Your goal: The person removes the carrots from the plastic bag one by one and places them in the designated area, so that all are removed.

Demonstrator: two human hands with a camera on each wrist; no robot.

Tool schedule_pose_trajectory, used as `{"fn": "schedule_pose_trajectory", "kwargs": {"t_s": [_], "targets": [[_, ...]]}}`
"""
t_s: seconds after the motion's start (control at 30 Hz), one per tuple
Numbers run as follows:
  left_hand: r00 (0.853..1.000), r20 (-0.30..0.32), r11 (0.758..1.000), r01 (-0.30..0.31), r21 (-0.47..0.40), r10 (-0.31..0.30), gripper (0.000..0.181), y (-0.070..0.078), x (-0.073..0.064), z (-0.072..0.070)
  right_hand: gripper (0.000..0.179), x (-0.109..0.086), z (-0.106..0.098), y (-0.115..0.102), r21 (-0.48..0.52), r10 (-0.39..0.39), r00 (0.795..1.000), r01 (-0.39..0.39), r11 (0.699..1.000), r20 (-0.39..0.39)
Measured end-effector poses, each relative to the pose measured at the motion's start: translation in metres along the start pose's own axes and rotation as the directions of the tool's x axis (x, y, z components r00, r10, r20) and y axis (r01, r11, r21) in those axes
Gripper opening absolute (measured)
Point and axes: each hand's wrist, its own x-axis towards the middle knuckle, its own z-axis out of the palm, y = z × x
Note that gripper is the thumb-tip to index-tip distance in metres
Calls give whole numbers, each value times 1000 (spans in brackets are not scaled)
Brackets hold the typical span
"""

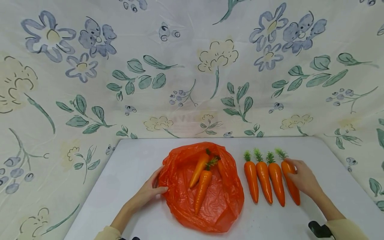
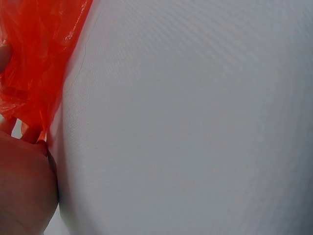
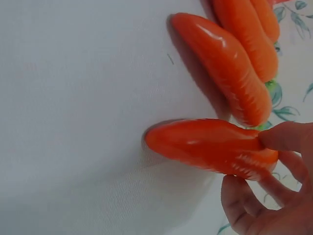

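Note:
An orange-red plastic bag (image 1: pixel 216 218) lies with its mouth spread wide. Two carrots show plainly inside it, one carrot (image 1: pixel 203 190) nearer and another carrot (image 1: pixel 199 168) behind; a third is partly hidden by the bag's right side. My left hand (image 1: pixel 148 190) holds the bag's left side, thumb on the near side and fingers partly hidden behind the plastic. To the right, my right hand (image 1: pixel 303 176) grips the upper part of the rightmost carrot (image 3: pixel 195 142) between thumb and fingers. That carrot has a green leafy top (image 1: pixel 281 153) and its tip points toward me.
Three more carrots, including a carrot (image 1: pixel 276 183) beside the held one, lie side by side between the bag and my right hand. All rest on a white table (image 1: pixel 141 150). A flower-patterned cloth (image 1: pixel 186 113) hangs behind and around the table.

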Motion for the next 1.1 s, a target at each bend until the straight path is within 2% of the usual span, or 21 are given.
{"fn": "schedule_pose_trajectory", "kwargs": {"t_s": [0.4, 0.9, 1.1], "targets": [[1000, 2, 1000, 3, -4, -3, 88, -2, 2, 0, 49, 3, 4, 3, -54, -7, 1000, 9, 998, 30], [1000, 4, 999, -23, -25, 23, 88, -2, 0, 0, 52, 1, 6, 5, -49, -3, 999, 5, 999, 54], [1000, 7, 999, -7, -31, 8, 88, 1, -1, 0, 54, 1, 4, 6, -52, 8, 998, -5, 999, 62]]}}
